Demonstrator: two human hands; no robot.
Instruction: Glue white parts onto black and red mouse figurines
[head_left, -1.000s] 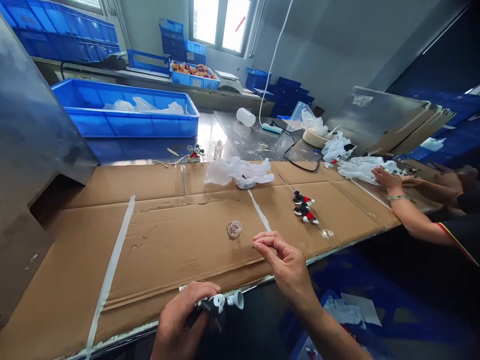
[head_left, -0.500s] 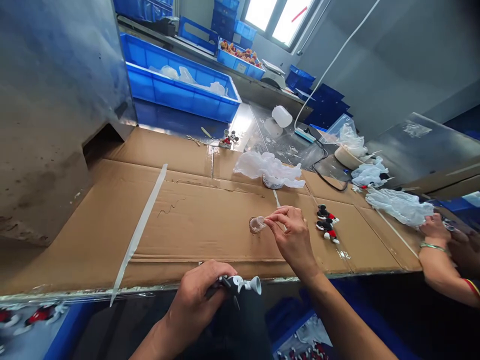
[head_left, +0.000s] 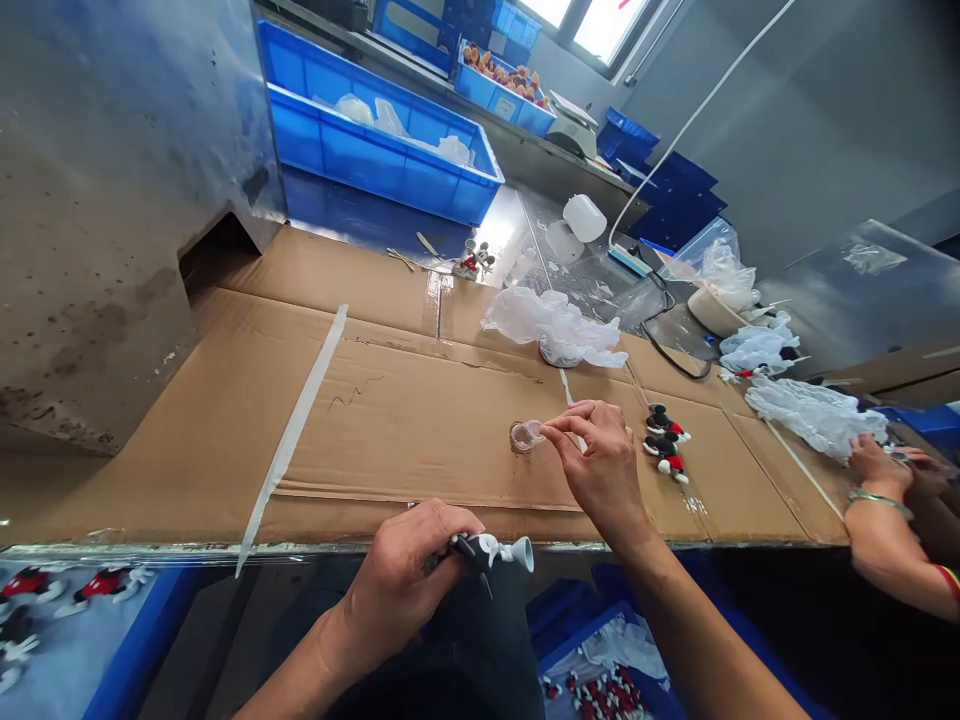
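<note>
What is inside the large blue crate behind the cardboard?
Crumpled clear plastic bags lie inside the blue crate. Its near wall covers the bottom, so anything lower cannot be seen.

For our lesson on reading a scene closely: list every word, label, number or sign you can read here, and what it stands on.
None can be read.
White label on the far blue bin: too small and blurred to read.
Cardboard, small clear cup by the right hand, toy figure in the left hand: no print visible.
</note>
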